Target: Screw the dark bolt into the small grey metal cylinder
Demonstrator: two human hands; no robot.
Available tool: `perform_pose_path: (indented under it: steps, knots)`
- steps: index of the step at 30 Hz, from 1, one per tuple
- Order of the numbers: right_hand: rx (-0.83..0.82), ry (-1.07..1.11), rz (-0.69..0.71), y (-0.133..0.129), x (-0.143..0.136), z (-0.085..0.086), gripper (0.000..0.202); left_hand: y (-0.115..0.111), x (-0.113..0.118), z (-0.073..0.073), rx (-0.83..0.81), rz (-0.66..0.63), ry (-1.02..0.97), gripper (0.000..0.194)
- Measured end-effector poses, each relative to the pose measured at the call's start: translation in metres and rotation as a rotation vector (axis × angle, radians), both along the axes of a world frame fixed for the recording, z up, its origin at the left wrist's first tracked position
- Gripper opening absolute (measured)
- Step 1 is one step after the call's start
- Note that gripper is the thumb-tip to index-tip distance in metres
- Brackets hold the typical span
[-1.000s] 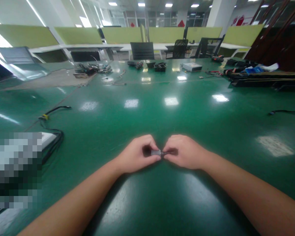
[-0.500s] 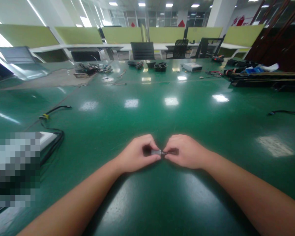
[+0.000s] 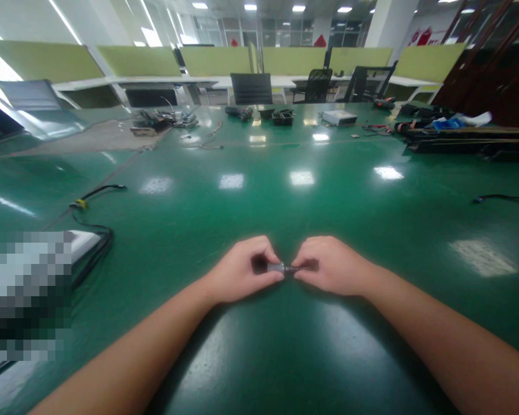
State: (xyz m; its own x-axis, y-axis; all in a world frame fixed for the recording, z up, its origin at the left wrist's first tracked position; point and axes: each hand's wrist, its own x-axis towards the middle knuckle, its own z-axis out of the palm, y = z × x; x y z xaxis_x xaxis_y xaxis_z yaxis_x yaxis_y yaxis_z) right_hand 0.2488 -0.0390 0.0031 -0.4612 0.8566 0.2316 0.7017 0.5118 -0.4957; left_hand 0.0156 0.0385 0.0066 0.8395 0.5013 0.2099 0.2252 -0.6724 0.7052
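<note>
Between thumb and fingers, my left hand (image 3: 244, 268) pinches a small light grey cylinder (image 3: 275, 268) that lies sideways. A thin dark shaft, ridged like a screw (image 3: 289, 269), runs from the cylinder's right end into the fingertips of my right hand (image 3: 326, 265). Those fingertips are closed on the shaft, and its far end is hidden in the hand. A narrow gap parts the two hands. Both are low over the green tabletop (image 3: 259, 219); whether they rest on it I cannot tell.
At the left lies a partly pixelated pale object (image 3: 84, 245) with black cables (image 3: 106, 239) beside it. Another cable (image 3: 506, 197) lies at the right. Along the far side are a white box (image 3: 338, 117), black parts (image 3: 281, 117) and a pile of dark strips (image 3: 467, 141).
My right hand has shifted slightly to the right, and more of the dark shaft shows between the hands. My left hand has stayed almost still.
</note>
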Motion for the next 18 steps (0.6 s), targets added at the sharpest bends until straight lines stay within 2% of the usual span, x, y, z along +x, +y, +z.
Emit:
perform_pose_path:
  steps: [18]
  knots:
    - [-0.103,-0.023,-0.09,-0.0022,0.0102,0.0049,0.005,0.0013,-0.0015,-0.0014,-0.02,0.005,-0.011,0.017]
